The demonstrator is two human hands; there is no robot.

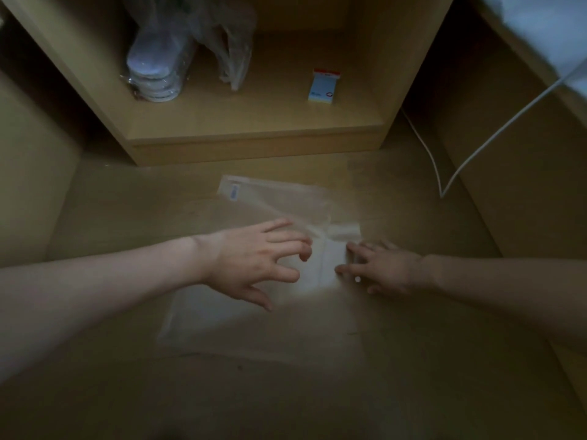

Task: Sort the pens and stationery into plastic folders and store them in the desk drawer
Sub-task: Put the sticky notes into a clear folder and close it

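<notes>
Plastic folders (273, 204) are lying flat on floor, overlapping. Left hand (254, 265) is being held spread, clawed, w/ right hand (381, 269) pressed flat. Prob. thin, slippery, floppy; edge should be pinched.

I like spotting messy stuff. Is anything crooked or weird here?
A little. The clear plastic folders lie crooked on the floor, overlapping at different angles. A white cable trails loose across the floor on the right. Nothing looks spilled or broken.

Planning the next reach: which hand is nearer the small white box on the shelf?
Right. The right hand lies below the small white box, slightly right; the left hand lies farther left.
</notes>
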